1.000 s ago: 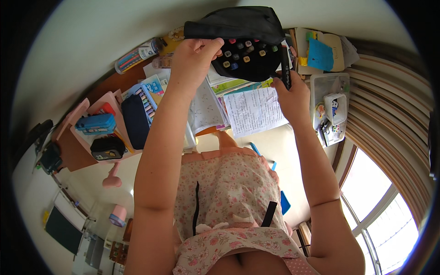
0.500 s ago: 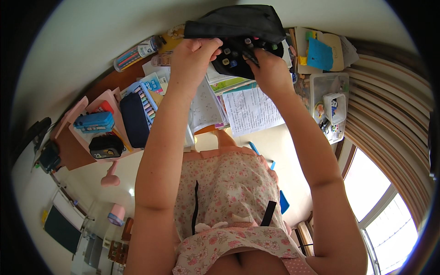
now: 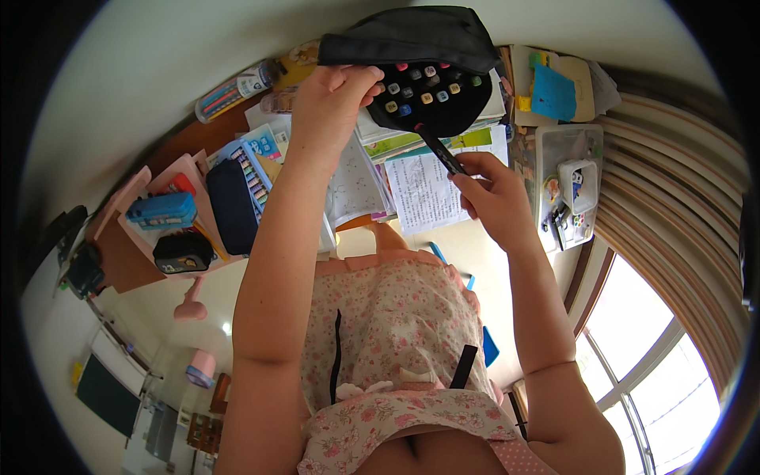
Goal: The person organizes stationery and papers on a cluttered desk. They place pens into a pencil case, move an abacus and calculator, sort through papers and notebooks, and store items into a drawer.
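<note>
A black fabric marker bag (image 3: 408,39) stands at the far side of the desk with its flap folded up. Inside it, several markers show colored square cap ends (image 3: 428,98). My left hand (image 3: 336,99) is closed on the bag's left edge, thumb and fingers pinched together. In front of the bag, my right hand (image 3: 495,194) grips one black marker (image 3: 441,152) by its near end. This marker slants up and left, its reddish tip close to the bag's lower rim. Whether tip and rim touch, I cannot tell.
Printed sheets (image 3: 423,194) and books lie below the bag. To the left are a pencil jar (image 3: 237,91), a dark blue case (image 3: 232,207), and a pink tray (image 3: 142,229) holding pencil cases. A clear plastic bin (image 3: 566,138) sits at right, beside striped curtains (image 3: 657,174).
My right hand has moved from the bag's opening down and toward me, drawing out the black marker. My left hand and the bag have stayed nearly still.
</note>
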{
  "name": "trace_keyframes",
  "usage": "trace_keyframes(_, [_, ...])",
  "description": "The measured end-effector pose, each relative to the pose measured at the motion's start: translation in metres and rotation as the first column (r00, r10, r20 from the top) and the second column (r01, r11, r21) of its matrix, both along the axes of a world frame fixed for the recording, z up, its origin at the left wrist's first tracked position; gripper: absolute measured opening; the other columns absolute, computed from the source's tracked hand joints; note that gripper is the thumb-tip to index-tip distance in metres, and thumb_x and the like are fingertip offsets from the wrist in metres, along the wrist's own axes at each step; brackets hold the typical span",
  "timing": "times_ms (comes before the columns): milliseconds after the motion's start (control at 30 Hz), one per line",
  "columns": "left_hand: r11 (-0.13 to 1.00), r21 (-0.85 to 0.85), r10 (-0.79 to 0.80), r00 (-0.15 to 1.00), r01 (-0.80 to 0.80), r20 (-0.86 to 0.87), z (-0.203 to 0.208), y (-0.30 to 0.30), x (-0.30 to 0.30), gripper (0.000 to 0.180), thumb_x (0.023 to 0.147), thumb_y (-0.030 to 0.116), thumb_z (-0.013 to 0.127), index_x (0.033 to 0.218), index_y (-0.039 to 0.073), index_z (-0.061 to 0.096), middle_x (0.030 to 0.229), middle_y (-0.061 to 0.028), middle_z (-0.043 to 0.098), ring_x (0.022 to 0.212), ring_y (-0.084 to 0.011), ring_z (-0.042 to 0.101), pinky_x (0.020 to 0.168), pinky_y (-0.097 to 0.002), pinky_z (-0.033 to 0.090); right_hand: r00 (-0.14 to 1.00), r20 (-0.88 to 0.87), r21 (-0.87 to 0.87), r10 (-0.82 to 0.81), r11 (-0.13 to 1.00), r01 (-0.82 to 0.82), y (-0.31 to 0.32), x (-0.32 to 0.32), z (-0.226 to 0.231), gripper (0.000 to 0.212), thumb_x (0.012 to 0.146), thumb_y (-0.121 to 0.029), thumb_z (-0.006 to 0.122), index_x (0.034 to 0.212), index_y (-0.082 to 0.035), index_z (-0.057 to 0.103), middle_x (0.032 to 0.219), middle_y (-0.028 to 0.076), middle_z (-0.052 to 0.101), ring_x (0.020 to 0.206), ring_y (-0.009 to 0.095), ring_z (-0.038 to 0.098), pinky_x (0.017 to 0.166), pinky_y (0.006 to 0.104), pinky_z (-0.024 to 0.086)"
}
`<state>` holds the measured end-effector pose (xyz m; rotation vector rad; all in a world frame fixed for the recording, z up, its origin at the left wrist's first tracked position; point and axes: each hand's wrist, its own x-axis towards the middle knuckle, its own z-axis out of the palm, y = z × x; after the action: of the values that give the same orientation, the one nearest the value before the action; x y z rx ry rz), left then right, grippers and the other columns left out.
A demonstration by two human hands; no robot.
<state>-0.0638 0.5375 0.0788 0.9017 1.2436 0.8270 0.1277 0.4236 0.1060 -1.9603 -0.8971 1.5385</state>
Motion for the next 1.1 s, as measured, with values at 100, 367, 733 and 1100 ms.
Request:
trace_keyframes(100, [1.000,-0.003,0.030,0.999,-0.030,0.027,0.001,0.000,0.002,0.017,0.086,0.019,0.063,0.097,0.005,0.065,0.096,-0.0069,0.068,0.086,-0.0114,0.060,0.082,-0.0266,0.048,0.988,0.135,0.047,0.069,0.996,-0.076,0.016,-0.002,-0.021,0.034,0.081,-0.012,0.062,0.111,0.002,0.060,0.089,0.016,0.065,0.072,0.024,0.064,0.063,0.0315,0.049])
trace_keyframes(367, [0.997,-0.019,0.071,0.995,-0.070,0.063,0.000,-0.003,0.002,0.016,0.086,0.017,0.064,0.097,0.005,0.064,0.095,-0.0068,0.067,0.086,-0.0118,0.060,0.082,-0.0277,0.048,0.851,0.514,0.305,0.110,0.903,-0.301,0.051,-0.019,-0.053,0.028,0.075,-0.009,0.063,0.099,0.005,0.062,0.095,0.022,0.061,0.082,0.037,0.063,0.072,0.0401,0.052])
trace_keyframes(733, [0.998,-0.017,0.055,0.994,-0.054,0.098,0.002,-0.003,-0.002,0.018,0.087,0.016,0.063,0.101,0.005,0.063,0.097,-0.0065,0.067,0.086,-0.0119,0.060,0.083,-0.0284,0.048,0.723,0.686,0.608,-0.078,0.608,-0.511,0.047,-0.033,-0.079,0.024,0.077,-0.005,0.067,0.099,0.001,0.061,0.091,0.014,0.061,0.079,0.030,0.062,0.066,0.0356,0.053])
trace_keyframes(1100, [0.876,-0.445,0.417,0.754,-0.185,0.507,0.021,0.012,0.003,0.026,0.088,0.026,0.064,0.098,0.004,0.055,0.092,-0.0094,0.058,0.080,-0.0145,0.054,0.075,-0.0278,0.049,0.934,0.188,0.522,-0.303,0.837,0.166,0.064,-0.018,-0.034,0.037,0.087,-0.020,0.062,0.114,0.003,0.054,0.092,0.011,0.064,0.071,0.016,0.063,0.058,0.0284,0.051])
